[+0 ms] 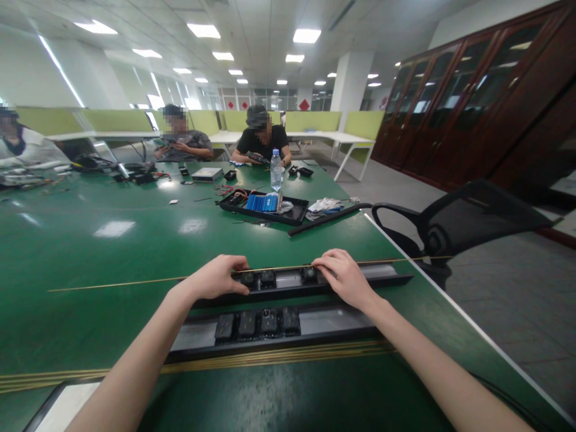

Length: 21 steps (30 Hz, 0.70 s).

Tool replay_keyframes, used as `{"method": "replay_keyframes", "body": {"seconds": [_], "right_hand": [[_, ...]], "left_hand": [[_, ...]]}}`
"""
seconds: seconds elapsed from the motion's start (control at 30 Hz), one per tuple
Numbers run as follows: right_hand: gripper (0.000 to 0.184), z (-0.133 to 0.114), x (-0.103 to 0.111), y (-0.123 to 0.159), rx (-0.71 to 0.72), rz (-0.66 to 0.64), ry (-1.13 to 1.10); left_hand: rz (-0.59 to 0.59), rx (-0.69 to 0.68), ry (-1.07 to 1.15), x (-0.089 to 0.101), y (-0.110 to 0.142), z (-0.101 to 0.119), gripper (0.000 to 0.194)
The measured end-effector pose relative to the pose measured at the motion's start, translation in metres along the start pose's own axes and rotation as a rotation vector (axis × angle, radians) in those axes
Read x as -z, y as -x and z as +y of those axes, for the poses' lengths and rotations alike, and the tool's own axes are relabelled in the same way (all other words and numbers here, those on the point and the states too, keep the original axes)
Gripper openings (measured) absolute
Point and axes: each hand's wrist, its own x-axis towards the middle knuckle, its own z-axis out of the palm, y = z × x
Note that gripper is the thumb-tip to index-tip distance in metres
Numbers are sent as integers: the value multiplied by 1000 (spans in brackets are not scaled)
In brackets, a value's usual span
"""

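A long thin brass strip runs across a black rail with a silvery inside, past both its ends. My left hand is closed around a black square block, which looks like a socket module, thumb in front and fingers behind. With its fingertips my right hand pinches the strip beside another black block. Between the hands, a further block sits in the rail. Closer to me, a second black rail holds several similar blocks. My fingers partly hide the contact points.
Several brass strips lie along the near side. Farther off are a black tray with a blue object, a water bottle, white gloves and a black bar. A chair stands right of the table edge. Other people sit opposite.
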Motion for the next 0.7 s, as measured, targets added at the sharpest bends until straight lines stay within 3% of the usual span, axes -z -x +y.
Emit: {"method": "replay_keyframes", "body": {"seconds": [0.7], "right_hand": [[17,0,1,0,-28,-17,-14]], "left_hand": [[-8,8,13,1,0,1,35]]}}
